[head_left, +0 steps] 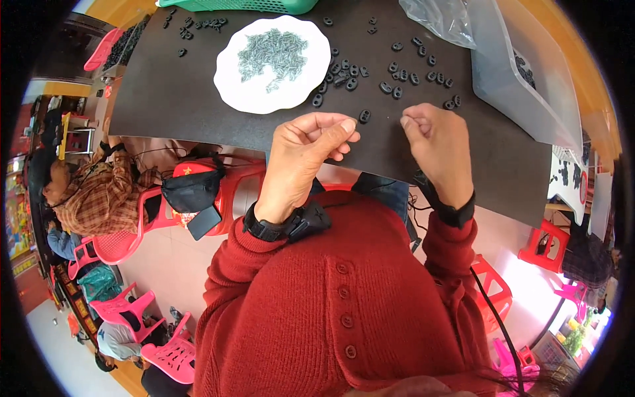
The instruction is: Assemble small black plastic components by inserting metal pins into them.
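Note:
My left hand is raised at the near edge of the dark table, thumb pressed against the bent index finger. Whatever that pinch holds, if anything, is hidden. Apart from it, to the right, my right hand is closed, its thumb and fingertips together; I cannot make out anything in them. A single black two-hole cord lock lies on the table between the hands. Beyond them several more black cord locks are scattered. A white scalloped plate bears a heap of small metal springs.
A translucent plastic bin with black parts inside stands at the right, a clear plastic bag by its rim. At the far edge is a green basket. To the left, a person in a plaid shirt sits near red stools.

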### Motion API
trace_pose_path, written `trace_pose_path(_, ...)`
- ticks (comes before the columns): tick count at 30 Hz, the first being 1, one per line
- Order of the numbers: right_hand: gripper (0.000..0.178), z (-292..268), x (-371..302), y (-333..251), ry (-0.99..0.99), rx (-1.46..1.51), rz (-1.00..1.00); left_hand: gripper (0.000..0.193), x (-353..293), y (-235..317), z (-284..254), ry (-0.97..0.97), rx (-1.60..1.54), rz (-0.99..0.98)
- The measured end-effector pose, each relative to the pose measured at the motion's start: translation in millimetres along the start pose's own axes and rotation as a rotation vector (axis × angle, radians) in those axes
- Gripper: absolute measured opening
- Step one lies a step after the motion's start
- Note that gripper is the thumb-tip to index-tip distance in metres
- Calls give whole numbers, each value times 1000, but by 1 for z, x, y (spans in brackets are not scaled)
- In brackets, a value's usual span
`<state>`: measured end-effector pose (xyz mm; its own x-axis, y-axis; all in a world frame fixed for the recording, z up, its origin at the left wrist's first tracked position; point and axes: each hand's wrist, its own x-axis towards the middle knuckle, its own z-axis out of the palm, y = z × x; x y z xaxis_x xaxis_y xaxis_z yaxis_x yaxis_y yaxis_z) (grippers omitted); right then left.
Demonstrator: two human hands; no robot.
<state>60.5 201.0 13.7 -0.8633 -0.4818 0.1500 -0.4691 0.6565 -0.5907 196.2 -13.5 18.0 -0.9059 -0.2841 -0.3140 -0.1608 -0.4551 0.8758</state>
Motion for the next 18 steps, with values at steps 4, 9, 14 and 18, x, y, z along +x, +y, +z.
trace_pose_path(4,19,-20,-1,-12,-78,403,221,23,3,2,5,4,-9,42)
trace_pose_path(9,22,-21,-7,-17,-99,803,244,20,10,0,16,-49,-52,19)
trace_pose_path(14,21,-21,-9,-15,-166,990,237,22,16,-4,30,-75,-207,-90)
trace_pose_path(18,18,-17,-8,-6,-204,984,220,26,21,-17,37,-83,-197,-77)
